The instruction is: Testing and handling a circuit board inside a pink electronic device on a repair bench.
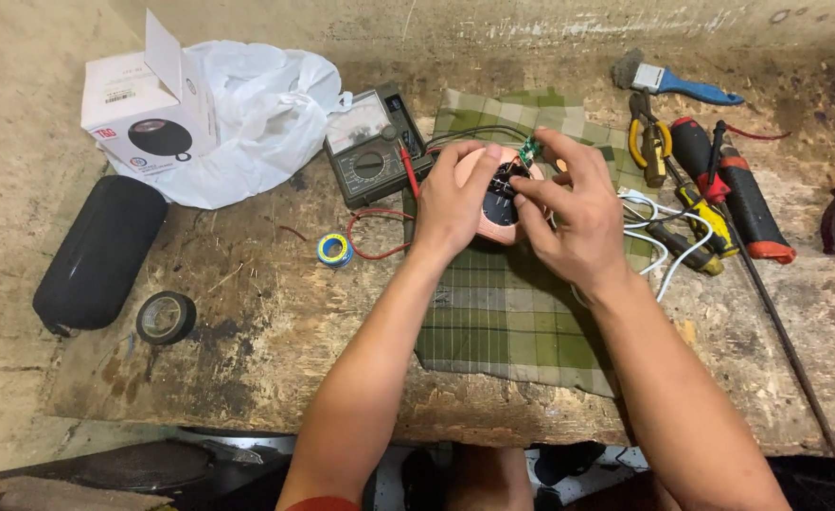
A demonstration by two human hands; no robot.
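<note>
On the green plaid cloth [512, 322] spread over the worktop [247, 331], we see the left hand [455, 203] closed in a grip around a small pink round speaker [493, 222], while the right hand [578, 222] pinches its little green circuit board [529, 149], beside an analog multimeter [370, 147].

Both hands, left hand [457, 197] and right hand [574, 210], grip a pink round device [499, 210] on green checked cloth [512, 312].

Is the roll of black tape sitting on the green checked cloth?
No, the black tape lies on the bare wooden bench, well to the left of the cloth, near the black cylinder.
</note>
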